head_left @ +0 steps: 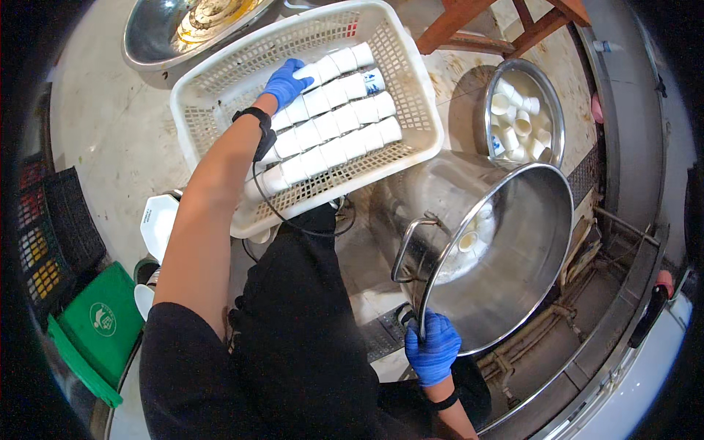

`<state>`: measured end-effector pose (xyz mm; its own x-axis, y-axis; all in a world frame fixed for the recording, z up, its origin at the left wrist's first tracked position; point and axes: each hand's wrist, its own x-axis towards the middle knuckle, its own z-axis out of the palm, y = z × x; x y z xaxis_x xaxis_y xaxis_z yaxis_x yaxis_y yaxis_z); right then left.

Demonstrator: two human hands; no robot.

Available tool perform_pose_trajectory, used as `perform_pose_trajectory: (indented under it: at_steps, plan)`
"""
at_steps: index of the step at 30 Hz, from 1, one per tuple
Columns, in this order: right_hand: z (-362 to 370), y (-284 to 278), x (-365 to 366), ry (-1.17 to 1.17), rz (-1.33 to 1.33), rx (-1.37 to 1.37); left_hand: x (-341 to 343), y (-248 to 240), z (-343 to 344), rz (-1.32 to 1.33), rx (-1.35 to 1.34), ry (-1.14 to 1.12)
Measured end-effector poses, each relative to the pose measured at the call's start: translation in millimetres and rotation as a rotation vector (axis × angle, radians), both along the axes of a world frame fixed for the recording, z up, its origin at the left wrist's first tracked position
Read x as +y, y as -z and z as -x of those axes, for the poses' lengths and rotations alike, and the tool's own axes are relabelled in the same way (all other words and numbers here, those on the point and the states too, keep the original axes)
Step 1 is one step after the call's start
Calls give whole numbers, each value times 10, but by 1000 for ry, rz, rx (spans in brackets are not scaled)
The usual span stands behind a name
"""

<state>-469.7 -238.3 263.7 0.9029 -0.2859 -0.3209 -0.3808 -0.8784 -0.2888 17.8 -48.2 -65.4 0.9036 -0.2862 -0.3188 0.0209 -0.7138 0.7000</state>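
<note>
Head view: white perforated plastic basket [411,81] holds rows of small white ceramic cups [337,121] lying nested on their sides. Large stainless steel pot [513,257], tipped on its side, has a few cups inside. Smaller round metal basin [551,110] upper right holds more cups. Left hand [286,82], blue glove, grip closed on the end cup of the top row inside the basket, arm stretched forward, black wrist strap. Right hand [433,348], blue glove, grip clamped on the pot rim, near the body.
</note>
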Motion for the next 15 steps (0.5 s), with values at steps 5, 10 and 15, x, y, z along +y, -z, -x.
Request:
perform_pose_trajectory:
  at_steps: [5, 10, 15]
  plan:
    - [-4, -8, 7, -1, -10, -13, 105, 116, -109, 132, -17, 104]
    - [20, 6, -6, -2, 2, 1, -7, 113, -156, 50, -42, 131]
    - [20, -12, -1, 14, -9, 25, -10, 109, -328, 6, -54, 231]
